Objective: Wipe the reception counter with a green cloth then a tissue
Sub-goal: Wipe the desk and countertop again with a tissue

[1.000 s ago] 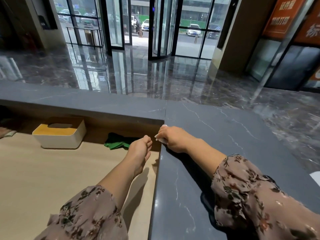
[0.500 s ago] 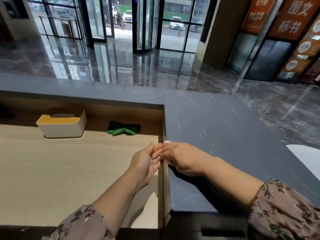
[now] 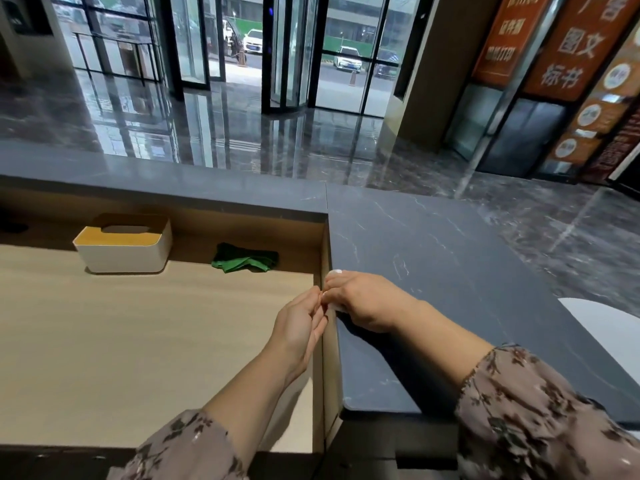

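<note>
Only one tissue [image 3: 336,272], one green cloth [image 3: 244,260]

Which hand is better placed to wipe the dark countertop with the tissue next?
Right. The right hand lies on the countertop with the white tissue under its fingers; the left hand is off its edge, over the wooden desk.

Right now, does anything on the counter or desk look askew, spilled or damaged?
Nothing stands out. The green cloth lies crumpled on the desk near the tissue box; the right hand holds a tissue at the counter edge.
</note>
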A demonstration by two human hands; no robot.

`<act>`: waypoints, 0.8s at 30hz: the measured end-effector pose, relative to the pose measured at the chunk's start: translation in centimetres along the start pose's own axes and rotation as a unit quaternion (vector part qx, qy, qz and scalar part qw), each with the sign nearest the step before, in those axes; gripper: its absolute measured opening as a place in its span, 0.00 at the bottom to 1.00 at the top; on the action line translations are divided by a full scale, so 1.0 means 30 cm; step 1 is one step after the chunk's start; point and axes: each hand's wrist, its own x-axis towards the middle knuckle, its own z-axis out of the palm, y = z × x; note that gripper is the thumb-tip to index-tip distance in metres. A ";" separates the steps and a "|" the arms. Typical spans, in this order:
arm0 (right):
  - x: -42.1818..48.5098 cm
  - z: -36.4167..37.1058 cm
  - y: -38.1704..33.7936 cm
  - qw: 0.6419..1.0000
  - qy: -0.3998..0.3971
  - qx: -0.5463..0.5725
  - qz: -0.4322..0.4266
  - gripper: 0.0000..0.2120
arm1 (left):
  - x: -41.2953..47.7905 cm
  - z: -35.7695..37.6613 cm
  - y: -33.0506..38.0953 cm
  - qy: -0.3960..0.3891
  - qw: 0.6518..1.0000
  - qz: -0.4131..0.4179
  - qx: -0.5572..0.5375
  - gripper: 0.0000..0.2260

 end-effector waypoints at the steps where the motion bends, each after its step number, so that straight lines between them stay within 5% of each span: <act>1: 0.022 0.001 0.020 1.000 -0.005 -0.005 0.006 0.10 | 0.021 0.006 0.014 0.003 1.000 -0.004 -0.009 0.20; 12: 0.246 0.000 0.187 0.995 -0.069 -0.048 0.061 0.15 | 0.118 0.016 0.086 0.018 0.999 -0.008 0.036 0.21; 24: -0.028 -0.005 -0.094 0.999 -0.031 -0.017 0.038 0.12 | -0.047 -0.074 -0.039 -0.010 0.998 -0.033 0.049 0.21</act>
